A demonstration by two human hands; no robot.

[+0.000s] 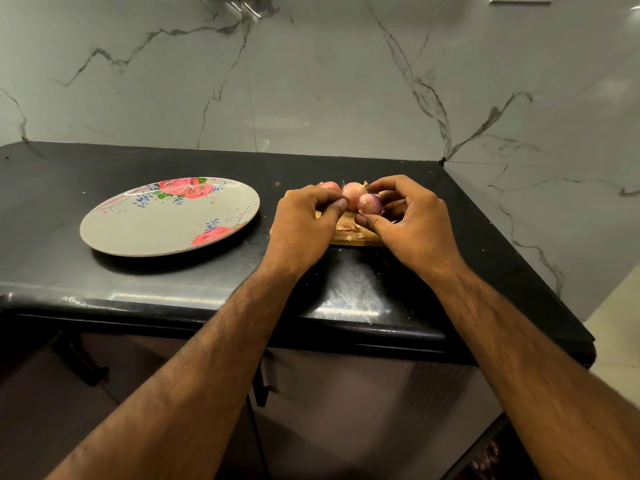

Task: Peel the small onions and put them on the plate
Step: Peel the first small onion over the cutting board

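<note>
The right hand (412, 216) pinches a purple onion (370, 203) between the thumb below and curled fingers above, just over the board (349, 239). The left hand (304, 216) sits close beside it, fingers curled and thumb tip pressed to the forefinger; whether it pinches any skin I cannot tell. Behind the held onion, two pink onions (352, 194) lie on the board's far edge, one partly hidden by the left hand. Bits of peel (346, 227) lie on the board between the hands. The board sits near the worktop's (207, 278) right end. The flowered plate (152, 226) lies to the left, apart from the board.
</note>
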